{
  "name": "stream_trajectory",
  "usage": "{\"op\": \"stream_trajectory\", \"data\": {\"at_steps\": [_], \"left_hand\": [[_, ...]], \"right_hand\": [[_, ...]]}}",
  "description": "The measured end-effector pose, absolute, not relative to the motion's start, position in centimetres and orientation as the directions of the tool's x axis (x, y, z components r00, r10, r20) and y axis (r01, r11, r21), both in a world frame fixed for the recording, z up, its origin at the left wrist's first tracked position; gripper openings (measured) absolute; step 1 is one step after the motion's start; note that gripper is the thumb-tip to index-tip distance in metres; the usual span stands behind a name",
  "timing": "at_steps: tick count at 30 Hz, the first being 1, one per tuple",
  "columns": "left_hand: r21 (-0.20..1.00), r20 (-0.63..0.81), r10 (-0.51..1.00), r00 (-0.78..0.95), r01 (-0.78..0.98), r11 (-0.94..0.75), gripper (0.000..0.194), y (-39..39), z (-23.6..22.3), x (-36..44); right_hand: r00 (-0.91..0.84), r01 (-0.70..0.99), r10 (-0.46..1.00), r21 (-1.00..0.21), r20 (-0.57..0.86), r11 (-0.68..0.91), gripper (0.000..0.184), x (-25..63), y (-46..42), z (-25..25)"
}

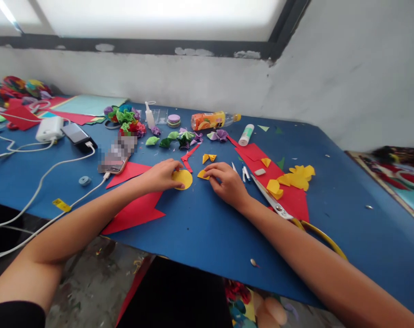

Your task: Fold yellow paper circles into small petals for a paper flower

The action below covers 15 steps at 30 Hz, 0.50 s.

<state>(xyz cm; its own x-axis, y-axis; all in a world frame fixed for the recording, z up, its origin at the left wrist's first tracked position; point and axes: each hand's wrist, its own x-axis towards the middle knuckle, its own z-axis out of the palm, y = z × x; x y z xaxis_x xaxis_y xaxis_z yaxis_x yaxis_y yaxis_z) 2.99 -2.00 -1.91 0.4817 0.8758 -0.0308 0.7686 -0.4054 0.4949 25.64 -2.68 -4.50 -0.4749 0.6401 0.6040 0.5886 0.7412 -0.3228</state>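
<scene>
My left hand [163, 175] rests on the blue table [200, 228], its fingers pressed down on a yellow paper circle [184, 179]. My right hand [225, 181] lies just right of it, fingers curled onto a small folded yellow paper piece [202, 174]. Another folded yellow piece [209, 157] lies a little beyond the hands. Red paper sheets [135, 209] lie under my left forearm. Scissors [273, 200] with yellow handles lie beside my right wrist.
Yellow cut-outs [297, 176] sit on red paper [294, 198] at right. Folded paper flowers [183, 138], a glue stick [246, 134], an orange bottle [210, 120], a small glue bottle [148, 116], phones [79, 134] and charger cables [39, 187] lie further back and left. The wall is close behind.
</scene>
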Motion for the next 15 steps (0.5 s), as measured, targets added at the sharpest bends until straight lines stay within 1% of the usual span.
{"op": "stream_trajectory", "data": {"at_steps": [2, 4, 8, 10, 15], "left_hand": [[0.542, -0.034, 0.869, 0.494, 0.739, -0.399, 0.043, -2.1, -2.2, 3.1], [0.565, -0.043, 0.863, 0.503, 0.725, -0.394, 0.046, -2.3, -2.5, 3.2], [0.520, 0.029, 0.857, 0.515, 0.724, -0.453, 0.062, -2.7, -2.9, 3.4], [0.507, 0.067, 0.857, 0.512, 0.722, -0.471, 0.064, -2.7, -3.0, 3.5], [0.486, 0.063, 0.876, 0.478, 0.752, -0.445, 0.069, -2.7, -3.3, 3.6]], "right_hand": [[-0.494, 0.583, 0.634, -0.315, 0.595, 0.749, 0.021, 25.6, -2.8, -4.5], [-0.511, 0.574, 0.626, -0.307, 0.589, 0.759, 0.021, 25.6, -2.9, -4.5], [-0.537, 0.569, 0.621, -0.299, 0.571, 0.766, 0.020, 25.6, -3.1, -4.5], [-0.542, 0.575, 0.632, -0.304, 0.554, 0.760, 0.020, 25.6, -3.2, -4.4], [-0.576, 0.572, 0.639, -0.307, 0.510, 0.761, 0.020, 25.5, -3.2, -4.5]]}}
